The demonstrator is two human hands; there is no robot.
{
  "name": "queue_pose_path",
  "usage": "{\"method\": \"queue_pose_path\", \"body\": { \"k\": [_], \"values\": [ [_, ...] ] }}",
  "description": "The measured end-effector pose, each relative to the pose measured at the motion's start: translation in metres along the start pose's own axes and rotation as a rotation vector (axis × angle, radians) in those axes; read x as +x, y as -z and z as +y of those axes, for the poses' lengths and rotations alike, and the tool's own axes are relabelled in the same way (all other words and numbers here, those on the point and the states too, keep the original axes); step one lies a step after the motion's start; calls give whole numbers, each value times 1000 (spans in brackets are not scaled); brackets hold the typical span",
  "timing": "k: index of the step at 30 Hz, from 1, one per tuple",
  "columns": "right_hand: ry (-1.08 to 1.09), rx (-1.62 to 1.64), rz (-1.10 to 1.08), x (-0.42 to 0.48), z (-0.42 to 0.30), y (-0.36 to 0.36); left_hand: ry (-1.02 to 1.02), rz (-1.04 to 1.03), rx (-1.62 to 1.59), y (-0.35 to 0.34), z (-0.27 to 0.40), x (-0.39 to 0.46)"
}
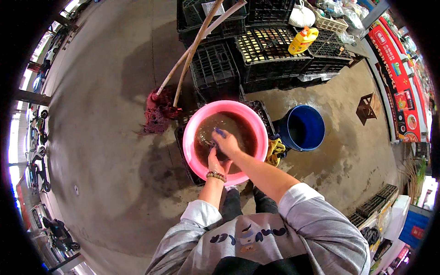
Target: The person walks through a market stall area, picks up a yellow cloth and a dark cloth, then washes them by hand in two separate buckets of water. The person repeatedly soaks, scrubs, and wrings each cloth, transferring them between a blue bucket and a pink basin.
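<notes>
A round pink plastic basin (190, 158) holding murky brown water stands before me on a black crate. Both of my hands are together over it, partly in the water. My right hand (226, 141) is closed around a small blue-purple thing (220, 133), perhaps a cloth, that shows at its fingers. Just below, my left hand (216, 161), with a beaded bracelet at the wrist, reaches in with its fingertips near the right hand; the water and the other hand hide whether it grips anything. A yellow and dark cloth (275, 152) lies against the basin's right side.
Right of the basin stands a blue bucket (320, 127). Mops with wooden handles (192, 51) lean on stacked black plastic crates (216, 65), a dark red mop head (160, 111) on the floor. A yellow bottle (302, 40) stands on the crates. Farther right is a small brown stool (366, 109).
</notes>
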State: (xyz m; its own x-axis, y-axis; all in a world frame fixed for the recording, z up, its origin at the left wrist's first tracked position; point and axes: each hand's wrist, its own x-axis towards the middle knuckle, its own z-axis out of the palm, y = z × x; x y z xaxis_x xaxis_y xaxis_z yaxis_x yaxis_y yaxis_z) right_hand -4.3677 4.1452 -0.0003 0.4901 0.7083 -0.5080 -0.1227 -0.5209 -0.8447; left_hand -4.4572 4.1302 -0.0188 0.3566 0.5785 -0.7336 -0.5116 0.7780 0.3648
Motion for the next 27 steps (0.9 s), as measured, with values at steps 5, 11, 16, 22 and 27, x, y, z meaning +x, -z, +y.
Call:
{"method": "queue_pose_path", "body": {
  "k": [5, 11, 16, 22, 27],
  "values": [
    [173, 83, -152, -2, 37, -11, -50, -6, -22, -9, 27, -3],
    [424, -331, 82, -6, 44, -25, 139, -146, -101, 34, 6, 32],
    [-61, 126, -81, 36, 25, -7, 117, -74, 111, -10, 15, -4],
    [759, -507, -108, -67, -18, 0, 177, -404, -64, -11, 50, 5],
    [1107, -719, -52, -28, -16, 12, 158, -300, -6, -3, 55, 15]
  ]
}}
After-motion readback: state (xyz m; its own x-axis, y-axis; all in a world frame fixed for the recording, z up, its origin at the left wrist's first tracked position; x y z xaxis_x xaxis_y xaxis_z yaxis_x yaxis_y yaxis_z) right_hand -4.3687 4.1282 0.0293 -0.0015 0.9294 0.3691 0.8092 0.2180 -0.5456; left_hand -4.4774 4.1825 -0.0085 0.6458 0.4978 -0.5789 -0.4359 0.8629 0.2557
